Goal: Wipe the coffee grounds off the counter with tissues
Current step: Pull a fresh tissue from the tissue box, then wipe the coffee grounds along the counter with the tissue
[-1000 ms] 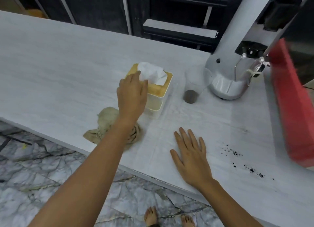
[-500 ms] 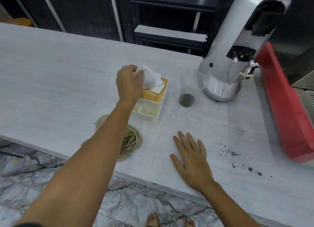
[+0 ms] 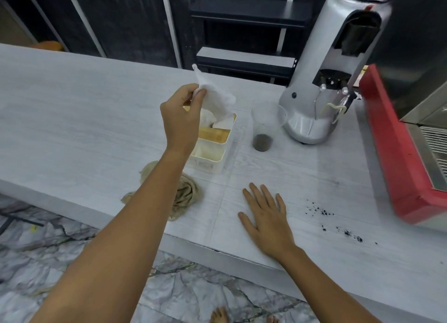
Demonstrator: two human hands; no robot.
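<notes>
My left hand (image 3: 182,114) pinches a white tissue (image 3: 215,94) between thumb and fingers and holds it above the tissue box (image 3: 212,151), a white box with a yellow wooden lid. The tissue's lower end still reaches into the box's slot. Flat on the pale grey counter (image 3: 84,119) near the front edge rests my right hand (image 3: 266,216), fingers spread and holding nothing. Dark coffee grounds (image 3: 338,223) lie scattered on the counter just right of that hand.
A beige crumpled cloth (image 3: 186,197) lies under my left forearm by the counter's edge. A clear cup (image 3: 264,126) with grounds at its bottom stands beside a silver coffee grinder (image 3: 324,81). A red espresso machine (image 3: 396,153) fills the right side.
My left hand went from resting on the tissue box to gripping a tissue, and has lifted it up out of the box. My right hand has stayed flat on the counter.
</notes>
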